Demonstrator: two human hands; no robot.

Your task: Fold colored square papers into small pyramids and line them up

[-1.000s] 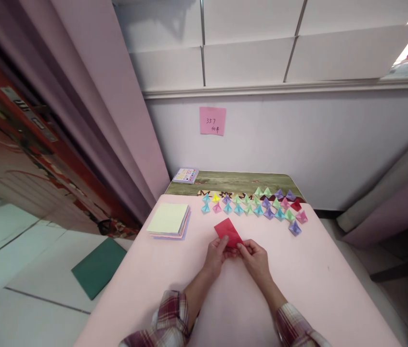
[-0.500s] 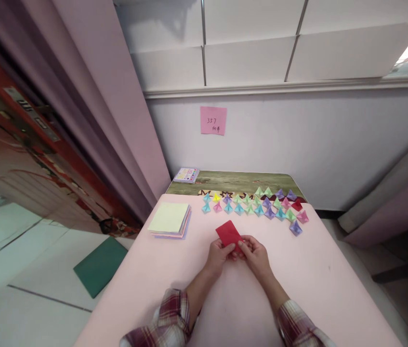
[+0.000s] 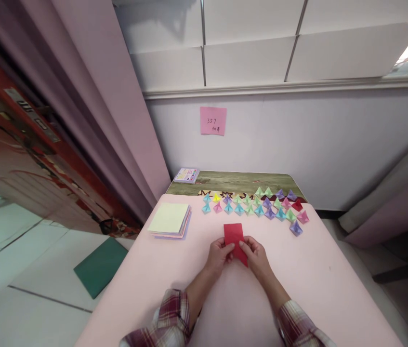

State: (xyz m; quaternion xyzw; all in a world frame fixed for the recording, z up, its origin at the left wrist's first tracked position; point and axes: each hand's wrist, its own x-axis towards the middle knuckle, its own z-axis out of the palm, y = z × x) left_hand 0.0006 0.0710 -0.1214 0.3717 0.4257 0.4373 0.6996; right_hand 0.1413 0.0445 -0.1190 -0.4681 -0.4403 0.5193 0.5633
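Note:
A red sheet of folding paper (image 3: 234, 233) is held upright over the pink-covered table, between both hands. My left hand (image 3: 218, 254) pinches its left side, thumb on the front face. On the opposite edge my right hand (image 3: 255, 254) grips it the same way. The paper's lower part shows below the thumbs, with a slanted corner at the right. The fingers behind the sheet are partly hidden. Beyond the hands sit several small folded paper pieces (image 3: 249, 209) in rows, in blue, green, purple, pink, yellow and red.
To the left lies a stack of coloured paper squares (image 3: 168, 218), pale yellow on top. A small printed pack (image 3: 186, 175) rests at the far left corner. A pink note (image 3: 213, 121) is stuck on the wall. On the floor is a green board (image 3: 101, 266).
The red paper has turned in the hands from a tilted diamond pose to a straighter, taller one, and now a lower part shows beneath the thumbs.

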